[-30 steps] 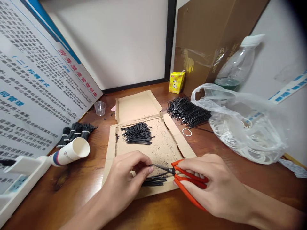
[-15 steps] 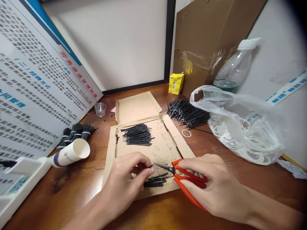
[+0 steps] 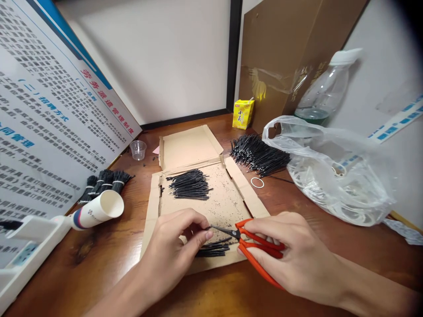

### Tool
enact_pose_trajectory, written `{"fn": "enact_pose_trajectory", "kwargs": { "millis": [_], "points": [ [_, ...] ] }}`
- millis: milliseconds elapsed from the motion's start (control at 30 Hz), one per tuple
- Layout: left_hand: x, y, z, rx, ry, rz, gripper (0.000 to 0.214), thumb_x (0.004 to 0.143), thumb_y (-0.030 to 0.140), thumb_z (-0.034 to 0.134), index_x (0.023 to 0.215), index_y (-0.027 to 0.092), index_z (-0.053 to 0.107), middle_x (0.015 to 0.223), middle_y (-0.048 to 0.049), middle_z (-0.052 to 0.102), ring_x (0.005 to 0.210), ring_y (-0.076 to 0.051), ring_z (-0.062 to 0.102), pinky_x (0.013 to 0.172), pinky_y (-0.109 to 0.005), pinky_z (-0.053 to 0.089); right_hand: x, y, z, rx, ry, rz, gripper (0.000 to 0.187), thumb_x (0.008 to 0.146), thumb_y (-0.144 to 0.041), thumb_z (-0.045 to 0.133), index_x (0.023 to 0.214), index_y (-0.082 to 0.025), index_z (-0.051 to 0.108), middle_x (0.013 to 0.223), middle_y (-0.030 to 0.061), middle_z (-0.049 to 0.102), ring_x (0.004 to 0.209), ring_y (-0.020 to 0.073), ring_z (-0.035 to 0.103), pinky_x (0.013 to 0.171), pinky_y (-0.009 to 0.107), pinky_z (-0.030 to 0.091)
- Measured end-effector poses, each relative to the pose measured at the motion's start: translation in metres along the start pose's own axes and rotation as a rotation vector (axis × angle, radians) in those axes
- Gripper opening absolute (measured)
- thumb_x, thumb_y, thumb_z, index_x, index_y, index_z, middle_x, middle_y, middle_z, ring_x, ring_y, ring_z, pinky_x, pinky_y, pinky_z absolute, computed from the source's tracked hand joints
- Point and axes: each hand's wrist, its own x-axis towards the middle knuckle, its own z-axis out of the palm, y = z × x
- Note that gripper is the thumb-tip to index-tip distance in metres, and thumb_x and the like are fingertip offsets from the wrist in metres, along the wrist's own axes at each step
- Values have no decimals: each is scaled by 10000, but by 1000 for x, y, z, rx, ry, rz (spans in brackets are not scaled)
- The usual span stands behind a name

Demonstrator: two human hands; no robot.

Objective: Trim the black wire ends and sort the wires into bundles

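My right hand grips orange-handled scissors, their dark blades pointing left toward my left hand. My left hand is pinched on a thin black stick at the blade tips; most of that stick is hidden by the fingers. Just below the blades lies a small bunch of black sticks on the flattened cardboard box. A bigger pile of black sticks rests farther back on the same cardboard.
A loose heap of black sticks and a rubber band lie right of the cardboard, beside a clear plastic bag. Banded bundles, a paper cup and a small plastic cup sit left. A yellow carton and a bottle stand behind.
The scissors drew slightly away from my left fingers half a second ago and have closed back in on them; both hands otherwise stay in place.
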Motion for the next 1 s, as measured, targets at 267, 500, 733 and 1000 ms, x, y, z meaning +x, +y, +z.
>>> {"fn": "enact_pose_trajectory", "kwargs": {
  "millis": [267, 500, 733, 1000],
  "points": [
    [9, -26, -1, 304, 21, 226, 111, 928, 77, 549, 878, 147, 620, 767, -27, 614, 670, -126, 553, 602, -231, 440, 0, 3, 1, -16, 63, 8, 100, 876, -147, 588, 795, -175, 638, 576, -25, 614, 441, 86, 472, 476, 235, 369],
    [24, -50, -3, 625, 23, 148, 212, 876, 88, 610, 1080, 136, 643, 959, -98, 657, 877, -233, 624, 759, -363, 530, -1, 6, 3, -40, 66, 25, 102, 887, -181, 608, 794, -179, 649, 603, -15, 646, 440, 87, 486, 462, 235, 371],
    [17, -47, -8, 521, -106, 47, 133, 943, 122, 530, 872, 135, 642, 893, -72, 596, 849, -208, 555, 768, -367, 507, 2, 5, 3, -29, 81, 3, 65, 883, -171, 611, 876, -154, 673, 563, -39, 603, 422, 73, 388, 454, 232, 351],
    [17, -48, -1, 432, -143, 162, 171, 975, 114, 461, 968, 124, 632, 1052, -103, 612, 966, -234, 531, 864, -438, 478, 0, 6, 3, -28, 72, -6, 62, 879, -164, 620, 875, -135, 675, 563, -31, 610, 427, 72, 411, 451, 229, 351]
  ]
}}
